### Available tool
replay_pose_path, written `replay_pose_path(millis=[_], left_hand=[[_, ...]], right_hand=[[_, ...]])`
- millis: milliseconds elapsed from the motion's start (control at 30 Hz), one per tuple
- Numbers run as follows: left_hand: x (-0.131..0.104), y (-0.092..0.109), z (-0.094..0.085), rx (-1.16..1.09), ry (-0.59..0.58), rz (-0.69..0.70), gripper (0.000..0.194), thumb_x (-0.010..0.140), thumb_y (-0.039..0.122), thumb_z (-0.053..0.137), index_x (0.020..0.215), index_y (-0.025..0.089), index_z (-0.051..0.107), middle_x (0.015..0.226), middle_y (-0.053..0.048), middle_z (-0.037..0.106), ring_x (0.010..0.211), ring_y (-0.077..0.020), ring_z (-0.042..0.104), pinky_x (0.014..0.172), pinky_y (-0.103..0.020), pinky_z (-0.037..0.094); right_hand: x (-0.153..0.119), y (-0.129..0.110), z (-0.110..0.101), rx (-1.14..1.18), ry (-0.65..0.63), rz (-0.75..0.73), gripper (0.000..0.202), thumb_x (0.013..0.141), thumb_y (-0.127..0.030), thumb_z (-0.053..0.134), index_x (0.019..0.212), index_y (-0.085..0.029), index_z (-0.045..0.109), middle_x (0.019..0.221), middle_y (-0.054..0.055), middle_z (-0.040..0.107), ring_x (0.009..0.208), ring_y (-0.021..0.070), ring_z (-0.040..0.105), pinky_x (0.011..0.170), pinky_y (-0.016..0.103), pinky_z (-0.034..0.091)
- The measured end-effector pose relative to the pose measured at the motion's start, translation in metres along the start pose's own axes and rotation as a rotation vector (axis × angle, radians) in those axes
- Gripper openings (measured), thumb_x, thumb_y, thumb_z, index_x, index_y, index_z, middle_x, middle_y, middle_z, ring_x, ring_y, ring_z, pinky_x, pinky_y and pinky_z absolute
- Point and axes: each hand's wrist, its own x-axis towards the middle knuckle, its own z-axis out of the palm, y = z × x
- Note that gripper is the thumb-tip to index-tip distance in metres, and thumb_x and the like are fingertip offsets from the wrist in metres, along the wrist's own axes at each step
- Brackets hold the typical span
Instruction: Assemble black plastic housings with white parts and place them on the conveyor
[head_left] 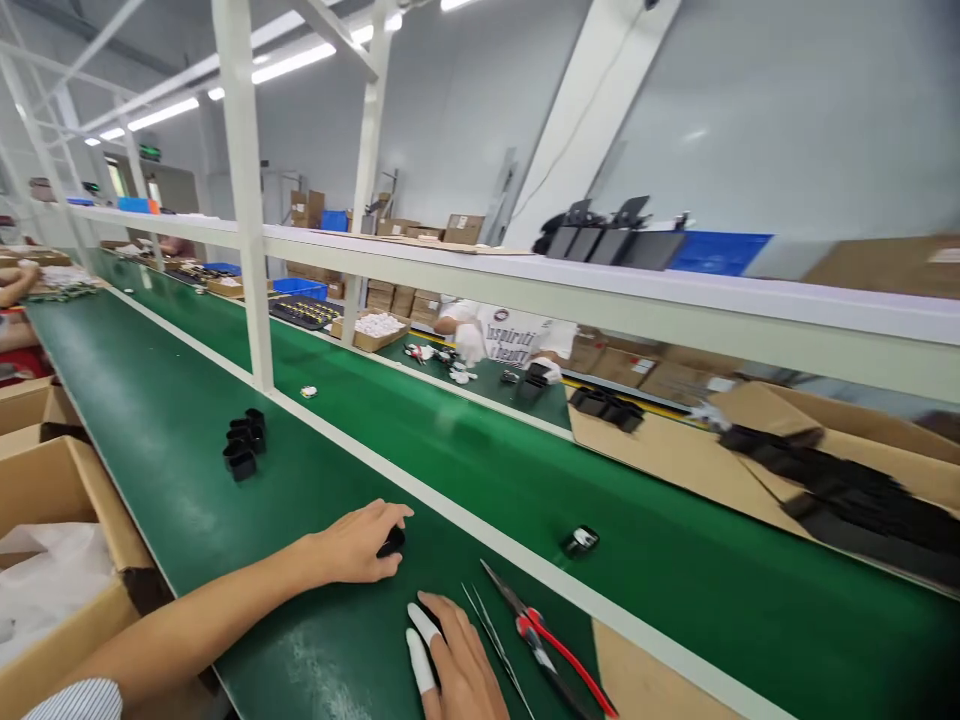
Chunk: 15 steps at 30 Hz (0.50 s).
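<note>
My left hand (358,543) is on the green bench, its fingers curled around a small black plastic housing (391,542) that is partly hidden under them. Close by at the lower middle, my right hand (459,662) has its fingers stretched out, with white finger cots on two of them and nothing visible in its grasp. Just right of it lie metal tweezers (496,636) and long-nose pliers (541,640) with red and black handles. Farther left on the bench stands a cluster of several black plastic housings (244,443).
Beyond a white divider strip, the green conveyor (450,430) carries a black part (581,541) and a small white part (308,392). A co-worker in a white shirt (517,335) works across it. A white post (247,200) rises at left; a cardboard box (67,500) stands beside the bench.
</note>
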Motion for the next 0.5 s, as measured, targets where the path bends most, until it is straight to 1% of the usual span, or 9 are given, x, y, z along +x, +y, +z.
replay_pose_path(millis=[67,167,233,300,367,400,467,500], left_hand=[[0.004,0.003,0.010,-0.043,-0.080,-0.021,0.067,0.087,0.031,0.077,0.147,0.021,0.048,0.134,-0.016,0.066,0.121,-0.0346,0.066,0.101,-0.048,0.056],[0.001,-0.002,0.016,-0.139,-0.110,-0.056,0.088,0.081,0.047,0.086,0.153,0.024,0.044,0.139,-0.017,0.064,0.125,-0.0380,0.064,0.104,-0.052,0.054],[-0.003,-0.007,0.017,-0.203,-0.106,-0.073,0.095,0.077,0.051,0.089,0.156,0.025,0.042,0.138,-0.016,0.064,0.119,-0.0365,0.067,0.102,-0.051,0.055],[-0.006,-0.011,0.017,-0.248,-0.092,-0.072,0.096,0.076,0.051,0.089,0.156,0.026,0.042,0.135,-0.014,0.065,0.110,-0.0330,0.069,0.096,-0.048,0.058],[-0.007,-0.013,0.017,-0.274,-0.055,-0.040,0.088,0.081,0.048,0.086,0.155,0.026,0.044,0.132,-0.013,0.066,0.105,-0.0302,0.068,0.095,-0.047,0.058],[-0.007,-0.013,0.017,-0.282,-0.026,-0.002,0.079,0.084,0.043,0.083,0.153,0.025,0.047,0.131,-0.014,0.066,0.107,-0.0298,0.068,0.097,-0.046,0.058],[-0.006,-0.010,0.015,-0.289,0.022,0.106,0.057,0.090,0.029,0.073,0.145,0.024,0.058,0.127,-0.013,0.069,0.114,-0.0295,0.066,0.105,-0.046,0.054],[-0.005,-0.009,0.014,-0.282,0.036,0.169,0.048,0.090,0.021,0.068,0.138,0.023,0.064,0.122,-0.013,0.071,0.116,-0.0290,0.065,0.108,-0.045,0.052]], right_hand=[[0.003,-0.004,-0.006,-0.017,0.016,0.056,0.034,0.097,-0.008,0.048,0.124,-0.020,0.066,0.130,0.013,0.068,0.120,0.0276,0.068,0.097,0.041,0.063],[0.008,-0.011,-0.010,-0.010,-0.001,0.109,0.030,0.098,-0.007,0.048,0.118,-0.019,0.066,0.131,0.014,0.067,0.121,0.0278,0.067,0.099,0.044,0.062],[0.009,-0.013,-0.011,0.001,-0.025,0.127,0.028,0.099,-0.007,0.048,0.117,-0.018,0.067,0.131,0.014,0.067,0.121,0.0284,0.066,0.099,0.045,0.062],[0.008,-0.012,-0.010,0.013,-0.037,0.139,0.028,0.099,-0.008,0.048,0.117,-0.018,0.067,0.131,0.014,0.066,0.122,0.0289,0.066,0.099,0.046,0.063],[0.004,-0.008,-0.010,0.026,-0.035,0.132,0.030,0.099,-0.008,0.047,0.117,-0.018,0.068,0.133,0.014,0.067,0.123,0.0291,0.065,0.100,0.046,0.062],[0.001,-0.007,-0.009,0.039,-0.036,0.112,0.032,0.099,-0.009,0.046,0.119,-0.019,0.069,0.134,0.014,0.067,0.124,0.0291,0.065,0.101,0.045,0.062],[-0.006,-0.005,-0.007,0.071,-0.039,0.072,0.036,0.099,-0.013,0.048,0.127,-0.023,0.069,0.137,0.011,0.067,0.126,0.0295,0.065,0.102,0.044,0.062],[-0.008,-0.004,-0.005,0.092,-0.028,0.065,0.039,0.099,-0.019,0.051,0.134,-0.028,0.067,0.136,0.008,0.068,0.125,0.0297,0.067,0.100,0.043,0.063]])
